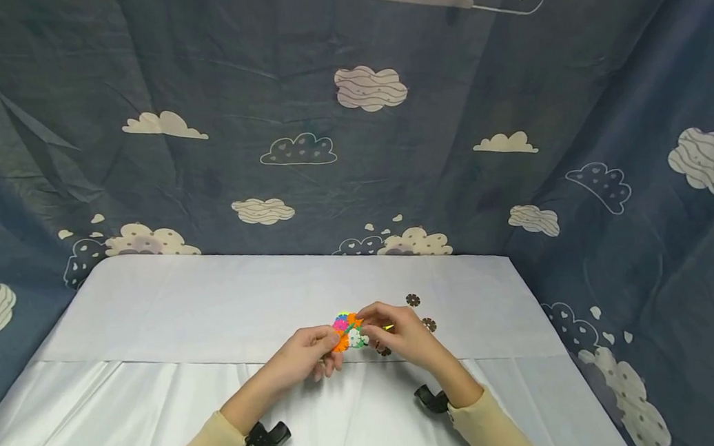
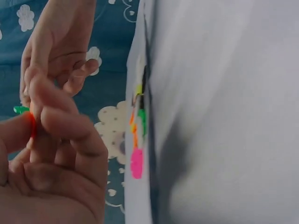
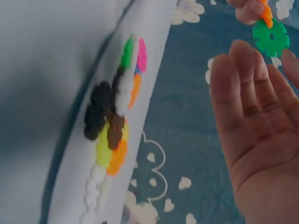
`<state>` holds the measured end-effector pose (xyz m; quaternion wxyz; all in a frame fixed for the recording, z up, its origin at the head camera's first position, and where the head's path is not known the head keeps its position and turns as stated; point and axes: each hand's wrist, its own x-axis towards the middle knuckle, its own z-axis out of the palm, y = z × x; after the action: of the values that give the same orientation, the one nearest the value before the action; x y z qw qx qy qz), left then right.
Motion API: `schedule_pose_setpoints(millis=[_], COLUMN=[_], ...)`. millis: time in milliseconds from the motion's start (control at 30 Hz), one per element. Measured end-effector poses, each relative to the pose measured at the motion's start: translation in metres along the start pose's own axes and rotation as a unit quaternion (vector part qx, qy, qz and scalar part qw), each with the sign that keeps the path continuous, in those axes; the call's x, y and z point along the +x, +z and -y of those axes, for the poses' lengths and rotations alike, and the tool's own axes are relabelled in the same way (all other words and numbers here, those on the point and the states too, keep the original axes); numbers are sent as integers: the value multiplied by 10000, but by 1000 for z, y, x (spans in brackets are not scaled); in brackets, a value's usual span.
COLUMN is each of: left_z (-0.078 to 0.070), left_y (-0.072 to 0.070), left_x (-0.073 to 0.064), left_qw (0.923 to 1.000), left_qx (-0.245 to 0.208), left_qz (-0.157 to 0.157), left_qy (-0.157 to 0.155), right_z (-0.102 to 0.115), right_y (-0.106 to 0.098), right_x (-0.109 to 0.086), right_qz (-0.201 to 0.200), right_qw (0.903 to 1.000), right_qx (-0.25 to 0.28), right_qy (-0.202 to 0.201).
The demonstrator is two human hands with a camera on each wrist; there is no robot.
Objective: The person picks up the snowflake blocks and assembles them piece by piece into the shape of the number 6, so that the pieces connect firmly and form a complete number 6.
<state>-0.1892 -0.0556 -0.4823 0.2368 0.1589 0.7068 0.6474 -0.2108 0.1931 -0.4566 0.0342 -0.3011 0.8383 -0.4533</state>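
Currently, an orange disc (image 3: pixel 266 14) is pinched between the thumb and fingers of the left hand (image 1: pixel 313 350), with a green disc (image 3: pixel 271 44) set against it at an angle, apparently slotted in. Both are held above the white worktop (image 1: pixel 183 311), nearer its right edge than its left. The right hand (image 1: pixel 404 330) is held close by, thumb apart from the other fingers; nothing is seen gripped there, and whether the green disc is touched cannot be told. Loose discs (image 3: pixel 103 149) in pink, white, yellow and orange are laid out beyond the hands, with dark brown discs (image 1: pixel 413 300) scattered toward the right edge. Handling: notched plastic by the look, judged light, stiff, a bit slick, hardly fragile. Best taken by the flat faces near the rim, free notches kept uncovered; twisting to be avoided, since slots could slip apart.
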Motion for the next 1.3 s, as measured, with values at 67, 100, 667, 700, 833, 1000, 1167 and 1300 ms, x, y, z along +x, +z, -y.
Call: schedule_pose_setpoints(millis=[67, 100, 667, 700, 833, 1000, 1167, 1300], left_z=[3, 5, 23, 25, 29, 32, 33, 35], left_y=[1, 2, 15, 14, 10, 10, 11, 12], left_x=[1, 1, 12, 12, 13, 13, 12, 12], left_qw=[9998, 9995, 9995, 9993, 9984, 9972, 9972, 9977], left_qx=[-87, -145, -281, -363, -549, -698, -670, -595], left_qz=[187, 264, -106, -128, -138, -215, -216, -236], left_qy=[-55, -88, 5, 11, -37, -180, -243, -212], right_z=[-2, -2, -16, -18, -26, -32, -38, -41], right_y=[3, 4, 11, 8, 0, 3, 15, 16], right_x=[1, 1, 6, 6, 3, 2, 2, 2], right_qz=[58, 86, -683, -777, -712, -190, -47, -313], right_qw=[9999, 9999, 9858, 9815, 9632, 9529, 9434, 9472], right_qx=[113, 125, -702, -969, -1898, -2517, -2969, -2808], right_qy=[22, 34, 1365, 1458, 1764, 1683, 1475, 1515])
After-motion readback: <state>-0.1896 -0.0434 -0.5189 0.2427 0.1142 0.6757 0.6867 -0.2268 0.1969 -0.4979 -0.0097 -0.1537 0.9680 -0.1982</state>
